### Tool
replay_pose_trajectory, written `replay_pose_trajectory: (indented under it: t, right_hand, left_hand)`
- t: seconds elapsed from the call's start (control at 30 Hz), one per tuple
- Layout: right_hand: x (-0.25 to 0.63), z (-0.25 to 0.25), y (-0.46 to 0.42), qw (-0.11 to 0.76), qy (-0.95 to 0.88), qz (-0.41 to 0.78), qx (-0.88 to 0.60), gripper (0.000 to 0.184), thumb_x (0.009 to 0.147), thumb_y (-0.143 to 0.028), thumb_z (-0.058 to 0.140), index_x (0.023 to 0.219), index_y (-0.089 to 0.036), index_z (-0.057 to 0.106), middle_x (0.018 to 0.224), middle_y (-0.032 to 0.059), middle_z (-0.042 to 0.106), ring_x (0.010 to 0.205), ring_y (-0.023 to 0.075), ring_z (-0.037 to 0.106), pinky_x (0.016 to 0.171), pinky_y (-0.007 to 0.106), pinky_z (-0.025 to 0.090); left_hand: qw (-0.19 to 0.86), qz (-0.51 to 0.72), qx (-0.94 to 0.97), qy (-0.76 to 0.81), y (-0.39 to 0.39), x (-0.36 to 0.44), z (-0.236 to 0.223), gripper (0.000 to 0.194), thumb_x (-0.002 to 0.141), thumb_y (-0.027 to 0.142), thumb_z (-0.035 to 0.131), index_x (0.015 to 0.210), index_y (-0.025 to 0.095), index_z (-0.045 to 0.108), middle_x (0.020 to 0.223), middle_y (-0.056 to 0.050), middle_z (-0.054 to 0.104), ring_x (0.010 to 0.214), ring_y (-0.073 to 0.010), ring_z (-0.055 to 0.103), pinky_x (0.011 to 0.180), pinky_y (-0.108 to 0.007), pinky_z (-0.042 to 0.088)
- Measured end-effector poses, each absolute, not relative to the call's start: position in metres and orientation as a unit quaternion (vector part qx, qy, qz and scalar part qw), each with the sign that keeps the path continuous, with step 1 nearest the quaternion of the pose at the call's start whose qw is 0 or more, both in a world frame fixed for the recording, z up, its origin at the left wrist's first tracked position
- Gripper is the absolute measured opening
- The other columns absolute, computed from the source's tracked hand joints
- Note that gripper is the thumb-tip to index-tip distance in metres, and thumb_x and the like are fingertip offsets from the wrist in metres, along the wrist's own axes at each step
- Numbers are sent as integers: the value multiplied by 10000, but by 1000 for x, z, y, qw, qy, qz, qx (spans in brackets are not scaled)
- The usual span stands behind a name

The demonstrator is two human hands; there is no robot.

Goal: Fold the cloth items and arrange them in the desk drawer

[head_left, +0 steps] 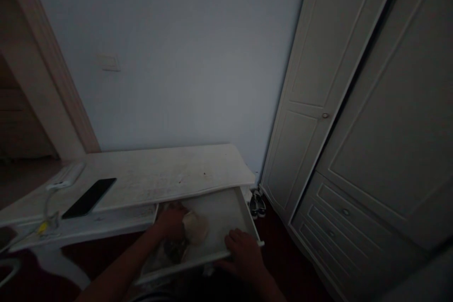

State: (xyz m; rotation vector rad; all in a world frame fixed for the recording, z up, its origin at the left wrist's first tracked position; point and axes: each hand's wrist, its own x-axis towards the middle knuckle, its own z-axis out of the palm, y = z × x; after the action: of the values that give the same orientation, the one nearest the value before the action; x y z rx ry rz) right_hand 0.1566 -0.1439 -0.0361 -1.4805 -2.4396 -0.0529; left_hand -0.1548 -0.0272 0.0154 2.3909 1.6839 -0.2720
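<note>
A white drawer (pixel 219 207) is pulled out from the table in front of me. My left hand (pixel 172 224) reaches into its left part, fingers curled against a pale, crumpled cloth (pixel 197 229); shadow hides some of the fingertips. Below that hand lie dark, blurred items (pixel 174 251) that I cannot make out. Over the drawer's front panel, toward the right, my right hand (pixel 245 249) is closed, with its fingers on the inner side and the thumb outside.
On the white tabletop (pixel 159 170) lie a dark phone (pixel 89 197) and a white power strip (pixel 66 175) with a cable. Shoes (pixel 257 205) stand on the red floor beyond the table's right end. A tall wardrobe (pixel 311 151) rises on the right; a light switch (pixel 109 62) is on the wall.
</note>
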Motion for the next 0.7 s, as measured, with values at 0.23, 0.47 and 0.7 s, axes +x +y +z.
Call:
replay_pose_trajectory:
  t: [0.23,0.47,0.7]
  right_hand:
    - [157,-34,-144,138,-849,-30,-510,650,882,-852,586,1090,-242,671,1101,72,721,1016,289,663,820,376,458]
    - [156,-26,-145,146,-851,-36,-504,577,915,-801,590,1029,-240,663,1060,62,719,983,267,655,777,352,438]
    - [157,-41,-142,159,-844,-23,-511,585,876,-813,624,1042,-253,664,1071,57,723,991,278,665,815,369,462]
  left_hand:
    - [174,-151,839,494,-53,-158,9,653,575,396,809,1215,275,757,1280,-141,747,1121,-399,739,934,-503,608]
    - [138,-110,862,475,-70,-138,23,615,613,431,784,1195,233,763,1311,-206,700,1165,-451,695,952,-569,588]
    - [125,-63,888,438,-68,-69,20,568,732,571,713,1214,272,746,1317,-171,680,1215,-398,642,1001,-530,556]
